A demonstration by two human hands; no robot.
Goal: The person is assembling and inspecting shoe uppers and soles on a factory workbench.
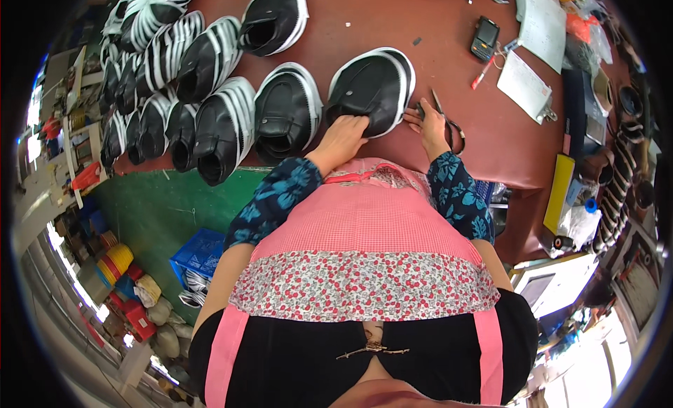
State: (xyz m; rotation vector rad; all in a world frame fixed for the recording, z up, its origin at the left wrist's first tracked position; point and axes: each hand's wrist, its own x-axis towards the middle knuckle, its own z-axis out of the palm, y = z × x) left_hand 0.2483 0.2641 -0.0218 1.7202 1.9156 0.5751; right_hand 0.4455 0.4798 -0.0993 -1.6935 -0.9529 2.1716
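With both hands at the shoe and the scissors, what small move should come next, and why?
Probably close the right hand around the scissors and lift them. That hand already lies on their handles beside the black shoe, while the left hand presses the shoe's near edge, steadying it on the table.

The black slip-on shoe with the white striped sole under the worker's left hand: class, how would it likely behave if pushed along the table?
The black slip-on shoe with the white striped sole lies flat and wide, so it would probably slide, not roll. Its upper looks soft, likely yielding under the left hand.
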